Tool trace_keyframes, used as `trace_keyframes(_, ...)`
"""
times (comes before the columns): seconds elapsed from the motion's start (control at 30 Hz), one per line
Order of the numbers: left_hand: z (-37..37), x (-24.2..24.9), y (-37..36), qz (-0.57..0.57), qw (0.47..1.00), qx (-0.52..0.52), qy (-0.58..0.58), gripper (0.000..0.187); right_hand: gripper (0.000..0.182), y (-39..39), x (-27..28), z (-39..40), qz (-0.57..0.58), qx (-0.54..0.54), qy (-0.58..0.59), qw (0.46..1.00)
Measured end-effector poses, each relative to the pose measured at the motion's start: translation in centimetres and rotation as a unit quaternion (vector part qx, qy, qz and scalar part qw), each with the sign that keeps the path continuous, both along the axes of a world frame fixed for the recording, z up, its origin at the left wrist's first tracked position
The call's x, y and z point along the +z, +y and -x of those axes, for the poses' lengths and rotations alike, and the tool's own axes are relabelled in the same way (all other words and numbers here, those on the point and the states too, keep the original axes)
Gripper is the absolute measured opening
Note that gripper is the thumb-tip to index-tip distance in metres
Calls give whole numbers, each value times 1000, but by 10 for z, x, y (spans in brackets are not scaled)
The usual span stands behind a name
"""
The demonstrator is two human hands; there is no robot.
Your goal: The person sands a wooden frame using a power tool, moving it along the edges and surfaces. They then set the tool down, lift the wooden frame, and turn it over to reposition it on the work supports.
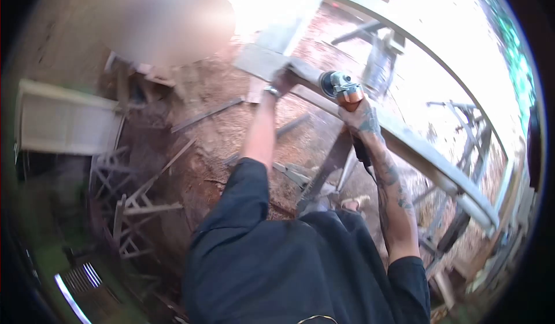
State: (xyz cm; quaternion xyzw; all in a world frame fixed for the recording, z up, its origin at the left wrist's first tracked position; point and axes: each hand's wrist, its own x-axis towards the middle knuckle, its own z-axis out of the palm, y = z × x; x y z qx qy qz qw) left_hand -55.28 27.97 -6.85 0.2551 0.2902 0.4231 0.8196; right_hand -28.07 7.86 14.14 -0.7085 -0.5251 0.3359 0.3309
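Observation:
My right hand (pixel 362 117) is wrapped round the orange body of an angle grinder (pixel 350 94). The grinder's metal head and round disc face left, close against a long pale beam (pixel 404 138) that looks like wood. A dark cord hangs below the tool. My left hand (pixel 284 80), with a band at the wrist, grips the beam farther up and to the left of the disc. Its fingers are blurred and partly lost against the beam. A flat pale board (pixel 260 61) lies just beyond that hand.
A curved pale rail (pixel 430 49) arcs across the upper right. Loose wood strips (pixel 208 115) lie on the reddish, debris-strewn ground. Lattice-like frames (pixel 136 220) stand at left below a pale panel (pixel 69 119). A blurred oval covers the upper left.

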Motion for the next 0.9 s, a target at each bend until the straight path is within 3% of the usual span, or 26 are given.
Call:
trace_keyframes(0.07,11,11,10,-32,999,-16,12,51,51,-28,-18,-42,76,-42,-53,995)
trace_keyframes(0.1,13,11,14,-51,998,-20,39,51,51,-45,-38,-67,52,-13,2,999)
trace_keyframes(0.13,15,9,17,-77,993,-20,82,51,52,-65,-40,-85,73,-56,-38,995)
trace_keyframes(0.17,18,6,23,-124,980,-19,152,51,53,-86,-41,-103,96,-100,-74,988)
trace_keyframes(0.2,22,-3,30,-209,935,-28,285,51,55,-105,-11,-111,75,-179,-59,979)
trace_keyframes(0.23,18,-5,28,-356,795,-64,486,51,53,-119,-20,-139,161,-179,-112,964)
trace_keyframes(0.27,17,-3,24,-459,603,-95,645,51,52,-134,-20,-157,161,-205,-102,960)
trace_keyframes(0.4,25,-6,24,-539,215,-246,776,51,48,-174,-49,-215,158,-256,-135,944)
trace_keyframes(0.43,32,-13,27,-502,373,-209,752,52,47,-183,-45,-228,157,-275,-149,937)
trace_keyframes(0.47,41,-28,34,-431,599,-167,654,52,46,-191,-35,-244,156,-293,-162,929)
trace_keyframes(0.5,50,-54,48,-292,866,-84,398,53,46,-197,-29,-260,165,-310,-183,918)
trace_keyframes(0.53,65,-65,57,-237,930,-66,274,54,49,-206,-48,-289,181,-320,-211,906)
trace_keyframes(0.73,19,18,17,58,985,45,157,57,62,-279,-38,-410,233,-368,-226,871)
trace_keyframes(0.8,17,25,13,87,970,110,199,57,62,-293,-43,-445,271,-401,-228,845)
trace_keyframes(0.83,-11,56,-12,123,935,212,256,56,59,-306,-48,-464,249,-408,-211,853)
trace_keyframes(0.9,12,37,-9,114,913,130,369,52,59,-324,-59,-503,232,-468,-203,828)
